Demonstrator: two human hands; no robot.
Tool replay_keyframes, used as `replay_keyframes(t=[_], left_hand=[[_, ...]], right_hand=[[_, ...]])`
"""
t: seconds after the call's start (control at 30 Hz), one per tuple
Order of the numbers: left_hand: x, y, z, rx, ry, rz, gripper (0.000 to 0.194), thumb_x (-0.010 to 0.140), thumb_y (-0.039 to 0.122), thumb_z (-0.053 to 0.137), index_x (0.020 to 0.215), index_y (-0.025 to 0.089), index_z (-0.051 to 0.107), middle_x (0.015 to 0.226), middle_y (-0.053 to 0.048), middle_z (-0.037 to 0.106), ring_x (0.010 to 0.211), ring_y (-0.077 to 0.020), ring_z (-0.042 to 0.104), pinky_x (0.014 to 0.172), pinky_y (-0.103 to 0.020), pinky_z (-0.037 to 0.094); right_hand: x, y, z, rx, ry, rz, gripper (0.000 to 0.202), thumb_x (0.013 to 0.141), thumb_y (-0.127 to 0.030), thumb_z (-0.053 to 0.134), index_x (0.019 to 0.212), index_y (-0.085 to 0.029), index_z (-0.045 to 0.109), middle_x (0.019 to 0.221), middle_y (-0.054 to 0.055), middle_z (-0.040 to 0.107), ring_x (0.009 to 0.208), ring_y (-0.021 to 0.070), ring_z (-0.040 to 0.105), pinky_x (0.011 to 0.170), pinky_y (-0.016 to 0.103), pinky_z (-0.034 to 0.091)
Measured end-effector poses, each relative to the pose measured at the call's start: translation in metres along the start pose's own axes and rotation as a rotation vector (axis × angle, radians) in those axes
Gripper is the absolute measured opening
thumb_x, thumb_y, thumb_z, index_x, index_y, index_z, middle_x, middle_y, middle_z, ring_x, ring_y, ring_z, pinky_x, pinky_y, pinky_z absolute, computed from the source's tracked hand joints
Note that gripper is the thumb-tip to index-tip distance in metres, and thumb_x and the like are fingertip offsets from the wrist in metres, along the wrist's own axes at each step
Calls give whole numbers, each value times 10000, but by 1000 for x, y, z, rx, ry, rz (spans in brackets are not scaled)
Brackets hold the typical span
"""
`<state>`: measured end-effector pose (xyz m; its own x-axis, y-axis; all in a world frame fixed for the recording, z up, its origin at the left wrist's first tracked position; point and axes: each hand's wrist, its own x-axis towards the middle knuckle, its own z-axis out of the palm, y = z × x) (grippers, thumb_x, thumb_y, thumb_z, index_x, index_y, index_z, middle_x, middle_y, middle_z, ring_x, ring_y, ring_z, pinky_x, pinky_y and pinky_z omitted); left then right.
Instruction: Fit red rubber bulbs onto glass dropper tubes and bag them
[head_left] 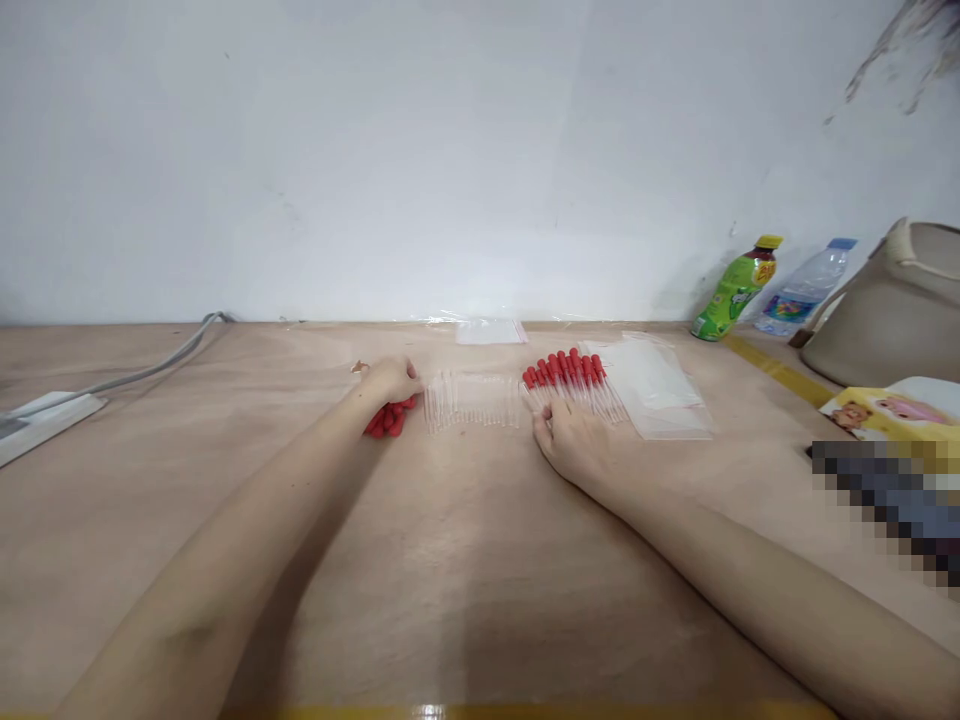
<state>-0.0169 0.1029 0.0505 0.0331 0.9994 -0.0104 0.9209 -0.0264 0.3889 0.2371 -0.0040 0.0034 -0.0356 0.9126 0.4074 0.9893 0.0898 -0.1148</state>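
Note:
My left hand (pixel 391 382) is closed above a small pile of red rubber bulbs (pixel 388 420), fingertips pressed together by the left end of a row of thin clear glass tubes (pixel 480 402). Whatever its fingers hold is too small to make out. At the other end of that row, my right hand (pixel 571 437) has its fingers curled together, low against the table. It is beside several glass droppers (pixel 566 370) fitted with red bulbs, lying side by side in a fan. Thin clear tubing shows near its fingertips, but what they grip is unclear.
Clear plastic bags (pixel 667 390) lie right of the droppers, and another bag (pixel 491 331) lies by the wall. Further right are a green drink bottle (pixel 731 295), a water bottle (pixel 802 290) and a beige bag (pixel 892 305). A grey cable (pixel 165 360) crosses the left side.

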Motion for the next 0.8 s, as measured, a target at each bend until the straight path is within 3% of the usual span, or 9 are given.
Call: replay_keyframes(t=[0.13, 0.3, 0.37, 0.43, 0.5, 0.57, 0.67, 0.73, 0.8], left_hand=[[0, 0, 3, 68, 14, -15, 159, 675, 289, 620, 780, 188, 555, 563, -1, 636, 528, -181, 600, 709, -357, 448], [1, 2, 3, 113, 123, 17, 166, 763, 274, 533, 905, 188, 530, 799, -67, 657, 813, -233, 601, 821, -418, 391], [-9, 5, 4, 93, 243, 103, 196, 806, 262, 476, 985, 191, 506, 953, -92, 616, 889, -231, 575, 834, -408, 390], [-29, 10, 9, 5, 382, 317, 216, 829, 251, 443, 1028, 186, 495, 1044, -97, 555, 892, -204, 566, 818, -367, 414], [-57, 15, 17, -114, 344, 544, 219, 847, 233, 419, 1045, 186, 500, 1044, -77, 527, 850, -163, 569, 790, -319, 440], [-85, 19, 30, -214, 255, 686, 203, 844, 223, 429, 1010, 186, 540, 1054, -75, 509, 898, -159, 551, 754, -280, 462], [-111, 21, 50, -316, 167, 697, 125, 814, 237, 497, 858, 176, 598, 1007, -65, 528, 844, -149, 558, 673, -251, 490], [-115, 20, 60, -413, 144, 655, 127, 802, 268, 531, 771, 167, 600, 932, -55, 547, 788, -137, 567, 642, -246, 507], [-112, 18, 67, -520, 123, 603, 120, 781, 281, 568, 824, 171, 590, 935, -49, 554, 782, -130, 580, 673, -261, 529]], right_hand=[[-11, 9, 4, 10, 122, -59, 249, 849, -319, 393, 801, -147, 566, 694, 76, 613, 629, 180, 539, 526, 279, 231], [-13, 9, 2, -16, 216, -113, 269, 844, -321, 392, 742, -147, 570, 635, 61, 588, 584, 156, 501, 519, 274, 196], [-13, 8, -1, -37, 228, -121, 284, 852, -318, 380, 726, -145, 567, 619, 61, 580, 577, 157, 490, 522, 275, 194], [-13, 8, -4, -37, 232, -149, 299, 861, -309, 359, 714, -142, 559, 617, 65, 575, 582, 160, 487, 538, 274, 212], [-13, 8, -7, -11, 228, -190, 302, 869, -289, 344, 712, -138, 552, 625, 69, 575, 591, 163, 492, 558, 272, 241], [-12, 8, -9, 22, 211, -222, 280, 870, -272, 355, 730, -137, 557, 646, 72, 586, 611, 167, 510, 579, 269, 274], [-13, 8, -9, 102, 192, -267, 234, 868, -255, 388, 787, -143, 578, 716, 74, 628, 663, 176, 548, 615, 270, 322], [-13, 7, -5, 174, 205, -310, 215, 872, -237, 393, 884, -145, 587, 810, 75, 653, 728, 180, 570, 653, 271, 351], [-14, 7, 1, 231, 211, -363, 224, 879, -215, 386, 970, -149, 579, 880, 75, 657, 782, 175, 577, 687, 270, 366]])
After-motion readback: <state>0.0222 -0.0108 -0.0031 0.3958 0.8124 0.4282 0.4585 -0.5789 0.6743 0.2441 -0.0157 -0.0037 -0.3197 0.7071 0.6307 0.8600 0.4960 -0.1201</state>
